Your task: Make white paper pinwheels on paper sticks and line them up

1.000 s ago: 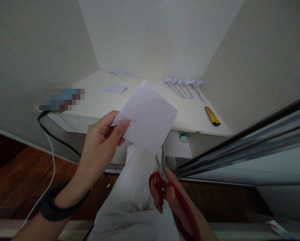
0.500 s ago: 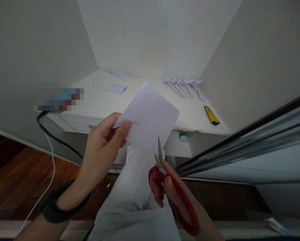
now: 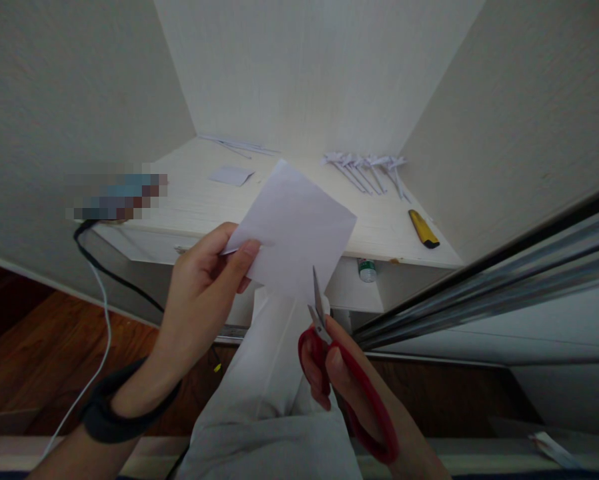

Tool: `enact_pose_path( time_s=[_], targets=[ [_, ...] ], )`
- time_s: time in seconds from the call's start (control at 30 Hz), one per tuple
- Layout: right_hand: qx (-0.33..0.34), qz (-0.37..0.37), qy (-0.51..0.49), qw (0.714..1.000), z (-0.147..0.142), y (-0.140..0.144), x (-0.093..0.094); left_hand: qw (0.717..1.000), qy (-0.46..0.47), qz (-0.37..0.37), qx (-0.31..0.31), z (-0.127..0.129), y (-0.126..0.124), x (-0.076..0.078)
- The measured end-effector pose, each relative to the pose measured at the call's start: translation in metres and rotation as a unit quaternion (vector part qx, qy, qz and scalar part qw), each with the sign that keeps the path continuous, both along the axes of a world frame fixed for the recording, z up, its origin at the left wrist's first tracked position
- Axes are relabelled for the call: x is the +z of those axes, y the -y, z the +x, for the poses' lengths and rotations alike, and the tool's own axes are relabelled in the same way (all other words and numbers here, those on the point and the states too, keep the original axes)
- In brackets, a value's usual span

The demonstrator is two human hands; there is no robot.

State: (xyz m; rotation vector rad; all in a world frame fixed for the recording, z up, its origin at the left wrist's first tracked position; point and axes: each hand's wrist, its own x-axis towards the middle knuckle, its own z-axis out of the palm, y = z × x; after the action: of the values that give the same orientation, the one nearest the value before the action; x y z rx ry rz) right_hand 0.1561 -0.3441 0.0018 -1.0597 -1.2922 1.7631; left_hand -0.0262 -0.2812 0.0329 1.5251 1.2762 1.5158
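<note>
Head view: scissors (image 3: pixel 324 333) at paper (image 3: pixel 294 230)

A white square of paper (image 3: pixel 294 230) hangs tilted like a diamond above the desk edge — pinched at its left corner. Red-handled scissors (image 3: pixel 329 347) point upward beneath it — their blades biting into its lower edge.

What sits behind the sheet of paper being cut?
Behind the paper, pinched by the left hand, lies the pale shelf and, below it, a white trouser leg. The shelf's front edge there is covered. The scissors in the right hand overlap its lower edge.
</note>
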Motion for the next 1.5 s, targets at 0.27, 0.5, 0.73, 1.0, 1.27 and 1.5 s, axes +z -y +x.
enact_pose_path(
  time_s=[0.27, 0.5, 0.73, 1.0, 1.27, 1.5],
  targets=[
    [0.008, 0.001, -0.035, 0.999, 0.002, -0.003, -0.009, 1.0, 0.001, 0.002, 0.004, 0.001, 0.0, 0.0],
    [-0.044, -0.052, -0.018, 0.998, 0.001, -0.003, -0.008, 1.0, -0.004, -0.004, 0.009, 0.0, 0.0, 0.0],
    [-0.072, -0.057, -0.019, 0.996, -0.001, -0.001, 0.0, 1.0, 0.006, 0.005, -0.001, 0.0, -0.001, -0.001],
    [-0.079, -0.006, 0.018, 0.997, 0.001, -0.004, -0.005, 0.999, 0.009, 0.027, -0.016, 0.0, -0.002, -0.001],
    [-0.063, 0.059, 0.113, 0.99, 0.009, -0.01, -0.01, 0.998, 0.036, -0.043, -0.029, 0.005, -0.002, 0.015],
    [-0.069, 0.064, 0.132, 0.987, 0.015, -0.007, -0.017, 0.994, -0.007, -0.079, -0.081, 0.0, -0.005, 0.014]
  ],
)
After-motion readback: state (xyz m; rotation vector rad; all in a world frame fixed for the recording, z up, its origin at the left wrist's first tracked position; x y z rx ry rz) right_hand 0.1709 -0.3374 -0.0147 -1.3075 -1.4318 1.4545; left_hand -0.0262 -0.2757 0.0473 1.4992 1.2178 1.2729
